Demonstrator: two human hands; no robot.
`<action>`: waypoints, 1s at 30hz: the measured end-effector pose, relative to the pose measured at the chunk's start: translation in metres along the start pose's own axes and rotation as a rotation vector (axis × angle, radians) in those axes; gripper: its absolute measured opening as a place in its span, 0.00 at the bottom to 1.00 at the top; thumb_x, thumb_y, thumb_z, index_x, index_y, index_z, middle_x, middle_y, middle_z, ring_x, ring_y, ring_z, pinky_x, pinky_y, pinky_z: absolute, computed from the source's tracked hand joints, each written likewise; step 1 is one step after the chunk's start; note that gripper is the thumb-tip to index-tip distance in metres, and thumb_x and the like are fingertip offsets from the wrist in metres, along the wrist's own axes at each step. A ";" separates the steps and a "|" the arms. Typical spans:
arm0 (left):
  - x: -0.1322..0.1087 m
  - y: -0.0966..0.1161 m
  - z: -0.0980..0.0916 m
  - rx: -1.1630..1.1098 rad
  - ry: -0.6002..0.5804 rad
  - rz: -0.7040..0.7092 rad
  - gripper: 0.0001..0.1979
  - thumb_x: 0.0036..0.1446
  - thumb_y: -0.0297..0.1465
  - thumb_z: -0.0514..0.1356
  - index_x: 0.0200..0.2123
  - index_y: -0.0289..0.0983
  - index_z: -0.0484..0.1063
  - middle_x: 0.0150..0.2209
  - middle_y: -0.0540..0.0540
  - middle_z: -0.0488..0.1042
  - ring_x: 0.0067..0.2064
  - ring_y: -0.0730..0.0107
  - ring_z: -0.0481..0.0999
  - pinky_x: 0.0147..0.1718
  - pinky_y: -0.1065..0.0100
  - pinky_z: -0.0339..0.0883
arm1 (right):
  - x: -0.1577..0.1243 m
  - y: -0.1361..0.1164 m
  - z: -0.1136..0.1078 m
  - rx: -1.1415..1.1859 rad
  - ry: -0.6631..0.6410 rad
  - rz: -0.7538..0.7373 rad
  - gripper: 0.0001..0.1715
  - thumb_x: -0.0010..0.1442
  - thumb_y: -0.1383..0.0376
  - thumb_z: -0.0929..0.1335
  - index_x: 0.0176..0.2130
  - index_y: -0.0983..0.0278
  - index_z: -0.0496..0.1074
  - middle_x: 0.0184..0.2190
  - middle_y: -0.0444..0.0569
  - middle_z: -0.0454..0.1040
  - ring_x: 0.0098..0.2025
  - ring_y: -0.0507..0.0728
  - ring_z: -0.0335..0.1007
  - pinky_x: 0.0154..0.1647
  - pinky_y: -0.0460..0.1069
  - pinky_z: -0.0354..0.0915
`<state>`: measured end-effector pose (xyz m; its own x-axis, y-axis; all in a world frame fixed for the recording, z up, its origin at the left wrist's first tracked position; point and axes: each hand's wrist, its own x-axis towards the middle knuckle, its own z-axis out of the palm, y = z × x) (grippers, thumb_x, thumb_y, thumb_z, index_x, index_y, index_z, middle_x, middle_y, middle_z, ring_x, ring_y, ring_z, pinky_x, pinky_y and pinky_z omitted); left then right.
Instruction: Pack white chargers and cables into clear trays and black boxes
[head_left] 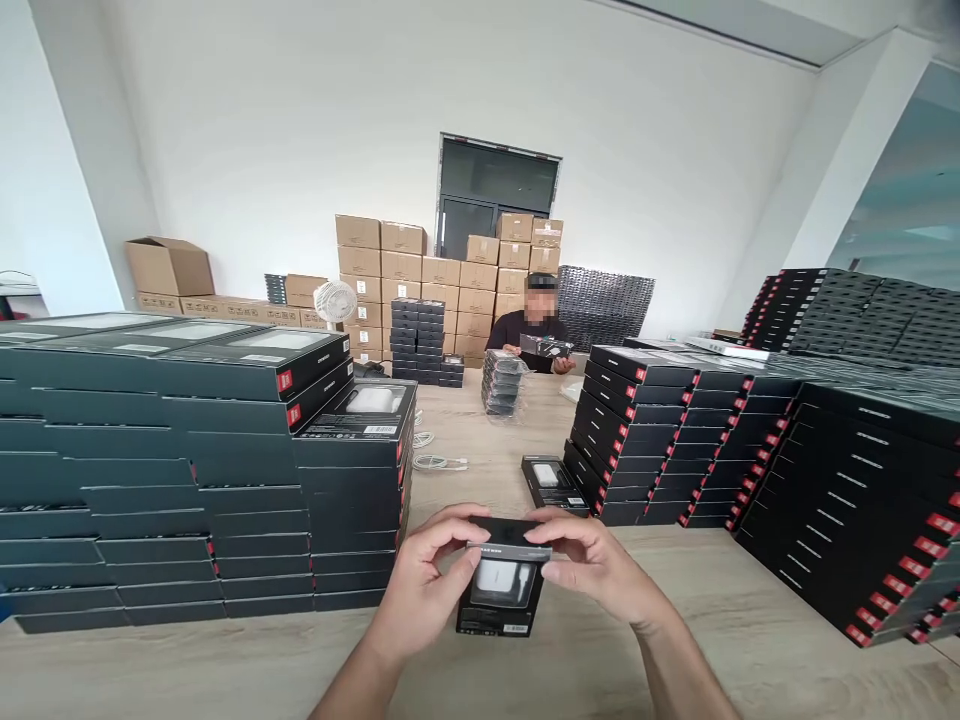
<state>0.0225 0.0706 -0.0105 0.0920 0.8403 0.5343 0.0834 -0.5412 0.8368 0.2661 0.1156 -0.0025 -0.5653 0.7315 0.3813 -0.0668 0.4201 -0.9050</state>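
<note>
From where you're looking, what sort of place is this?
Likely a packing room: brown cartons stacked by the far wall, black boxes piled on the table, and a co-worker across it holding a package.

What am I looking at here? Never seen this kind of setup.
There's no robot: it's one picture from a camera worn on a person's head, looking forward and down. The left hand and right hand are the wearer's own, bare, gripping the upper end of a windowed black box from both sides. On the wooden-looking table stand a left stack of dark boxes and right stacks of boxes, with white cables between. Across it sits a co-worker, also holding something.
</note>
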 end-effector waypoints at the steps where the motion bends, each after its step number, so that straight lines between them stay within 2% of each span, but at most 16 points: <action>1: 0.001 -0.002 0.001 -0.005 0.026 -0.015 0.07 0.60 0.33 0.61 0.39 0.42 0.80 0.54 0.42 0.76 0.57 0.58 0.74 0.55 0.60 0.69 | 0.001 0.003 0.001 0.015 0.000 0.035 0.23 0.56 0.59 0.76 0.52 0.53 0.77 0.55 0.50 0.74 0.56 0.62 0.71 0.57 0.57 0.65; 3: 0.002 -0.005 0.005 -0.044 0.093 -0.055 0.10 0.59 0.37 0.63 0.41 0.42 0.80 0.55 0.41 0.76 0.58 0.56 0.74 0.58 0.58 0.67 | 0.003 0.012 0.005 0.039 0.053 0.081 0.33 0.57 0.58 0.75 0.60 0.52 0.69 0.57 0.51 0.73 0.57 0.61 0.70 0.59 0.58 0.65; 5: 0.003 -0.008 0.010 -0.149 0.147 -0.104 0.17 0.58 0.41 0.64 0.48 0.42 0.78 0.58 0.40 0.74 0.61 0.55 0.71 0.61 0.56 0.64 | 0.005 0.021 0.008 0.065 0.166 0.078 0.36 0.58 0.57 0.74 0.63 0.53 0.66 0.56 0.51 0.75 0.56 0.62 0.72 0.59 0.58 0.65; 8: 0.003 -0.015 0.017 -0.319 0.205 -0.176 0.28 0.58 0.46 0.62 0.58 0.41 0.69 0.63 0.38 0.69 0.64 0.55 0.68 0.63 0.54 0.60 | 0.013 0.023 0.000 0.209 0.468 0.041 0.35 0.56 0.55 0.75 0.61 0.53 0.68 0.53 0.50 0.78 0.51 0.62 0.76 0.51 0.57 0.71; 10: 0.002 -0.022 0.021 -0.339 0.210 -0.241 0.27 0.58 0.48 0.60 0.55 0.38 0.71 0.57 0.37 0.74 0.60 0.53 0.72 0.60 0.53 0.63 | 0.029 0.010 -0.010 0.351 0.660 0.044 0.33 0.54 0.55 0.75 0.58 0.52 0.70 0.51 0.47 0.80 0.46 0.61 0.79 0.44 0.55 0.74; 11: 0.001 -0.026 0.023 -0.328 0.194 -0.278 0.25 0.58 0.48 0.60 0.51 0.37 0.74 0.51 0.38 0.77 0.55 0.53 0.75 0.56 0.54 0.67 | 0.042 -0.002 -0.014 0.402 0.699 0.050 0.30 0.54 0.55 0.75 0.56 0.53 0.72 0.50 0.46 0.80 0.45 0.61 0.79 0.42 0.54 0.75; 12: 0.000 -0.030 0.024 -0.306 0.173 -0.300 0.22 0.57 0.47 0.60 0.47 0.37 0.75 0.46 0.39 0.79 0.51 0.54 0.77 0.52 0.55 0.69 | 0.059 -0.016 -0.015 0.427 0.676 0.058 0.27 0.55 0.55 0.74 0.54 0.54 0.74 0.50 0.46 0.80 0.45 0.62 0.79 0.42 0.54 0.75; 14: -0.002 -0.040 0.028 -0.221 0.122 -0.288 0.16 0.57 0.43 0.60 0.39 0.37 0.77 0.38 0.43 0.78 0.44 0.58 0.78 0.46 0.60 0.70 | 0.100 -0.048 -0.006 0.422 0.509 0.078 0.22 0.56 0.56 0.72 0.50 0.58 0.76 0.46 0.48 0.82 0.45 0.63 0.80 0.42 0.56 0.76; 17: -0.006 -0.059 0.031 -0.063 0.045 -0.211 0.09 0.55 0.36 0.61 0.35 0.37 0.77 0.34 0.46 0.75 0.38 0.65 0.75 0.39 0.66 0.67 | 0.166 -0.088 0.028 0.399 0.326 0.102 0.17 0.57 0.59 0.71 0.46 0.60 0.76 0.35 0.48 0.83 0.37 0.62 0.81 0.36 0.56 0.77; 20: -0.007 -0.080 0.029 0.007 -0.063 -0.230 0.09 0.54 0.32 0.61 0.37 0.37 0.79 0.34 0.45 0.74 0.35 0.67 0.73 0.34 0.68 0.65 | 0.206 -0.109 0.066 0.235 0.227 0.271 0.20 0.61 0.55 0.68 0.50 0.62 0.73 0.27 0.48 0.80 0.28 0.60 0.78 0.26 0.53 0.74; 22: -0.006 -0.088 0.028 0.017 -0.098 -0.277 0.10 0.52 0.30 0.61 0.38 0.36 0.79 0.34 0.45 0.74 0.34 0.67 0.73 0.33 0.69 0.65 | 0.207 -0.114 0.080 0.023 0.226 0.300 0.27 0.63 0.49 0.67 0.55 0.60 0.71 0.27 0.48 0.78 0.26 0.58 0.76 0.22 0.50 0.72; 24: -0.006 -0.088 0.030 0.014 -0.094 -0.296 0.11 0.51 0.28 0.61 0.38 0.37 0.80 0.34 0.45 0.75 0.34 0.67 0.73 0.34 0.68 0.66 | 0.194 -0.117 0.085 -0.189 0.199 0.199 0.33 0.63 0.45 0.66 0.61 0.57 0.67 0.31 0.48 0.77 0.28 0.56 0.75 0.21 0.48 0.70; 25: -0.006 -0.085 0.031 0.016 -0.076 -0.295 0.11 0.51 0.27 0.61 0.37 0.37 0.80 0.34 0.45 0.75 0.34 0.67 0.73 0.35 0.68 0.66 | 0.184 -0.118 0.086 -0.283 0.146 0.126 0.35 0.62 0.45 0.66 0.64 0.55 0.64 0.34 0.48 0.77 0.30 0.56 0.75 0.22 0.47 0.70; 28: -0.007 -0.073 0.038 0.051 -0.021 -0.287 0.11 0.50 0.25 0.59 0.36 0.37 0.80 0.36 0.45 0.76 0.35 0.68 0.73 0.38 0.67 0.66 | 0.160 -0.124 0.090 -0.537 -0.044 -0.086 0.40 0.56 0.50 0.73 0.65 0.50 0.64 0.43 0.48 0.77 0.38 0.58 0.74 0.36 0.51 0.72; 30: -0.008 -0.068 0.042 0.085 -0.040 -0.298 0.12 0.48 0.24 0.59 0.35 0.37 0.80 0.36 0.45 0.77 0.35 0.67 0.73 0.38 0.66 0.66 | 0.153 -0.127 0.098 -0.620 -0.072 -0.191 0.41 0.52 0.53 0.76 0.62 0.51 0.68 0.47 0.49 0.77 0.44 0.61 0.73 0.45 0.55 0.71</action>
<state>0.0574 0.0996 -0.0765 0.0900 0.9612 0.2607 0.1952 -0.2737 0.9418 0.1080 0.1214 0.1526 -0.6452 0.5848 0.4916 0.3036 0.7867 -0.5375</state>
